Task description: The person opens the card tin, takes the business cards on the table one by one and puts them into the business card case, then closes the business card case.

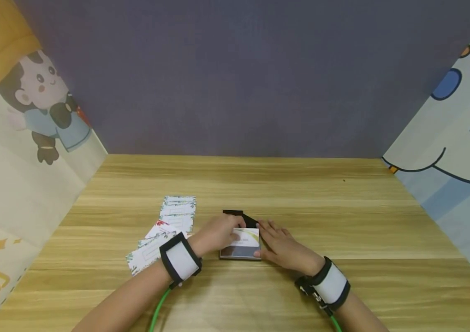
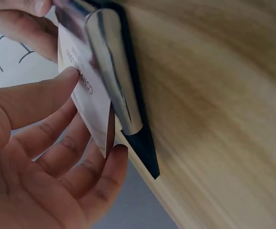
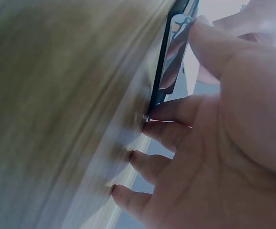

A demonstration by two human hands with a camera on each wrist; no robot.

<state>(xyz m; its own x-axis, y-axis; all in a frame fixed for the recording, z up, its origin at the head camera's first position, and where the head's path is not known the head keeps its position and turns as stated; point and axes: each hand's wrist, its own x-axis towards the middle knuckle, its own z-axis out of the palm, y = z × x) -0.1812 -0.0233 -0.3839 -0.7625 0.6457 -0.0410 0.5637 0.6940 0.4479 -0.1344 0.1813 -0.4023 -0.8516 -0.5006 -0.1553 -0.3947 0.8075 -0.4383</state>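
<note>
1. Left hand: fingers pinch a business card, thumb on its printed face, the others behind.
2. Right hand: fingers straight and slightly spread, at three o'clock of the card holder, thumb against its edge.
3. The card sits at the holder, behind its silver front; how deep, I cannot tell. A black flap lies toward twelve o'clock.
4. Seating the card seems the step: a light pinch, edges squared, eased toward six o'clock while the right thumb braces, should spare the corners.
5. Loose cards overlap near nine to ten o'clock.
6. The tabletop is wood-grained; a dark wall rises at twelve, cartoon-printed panels at ten and two.
</note>
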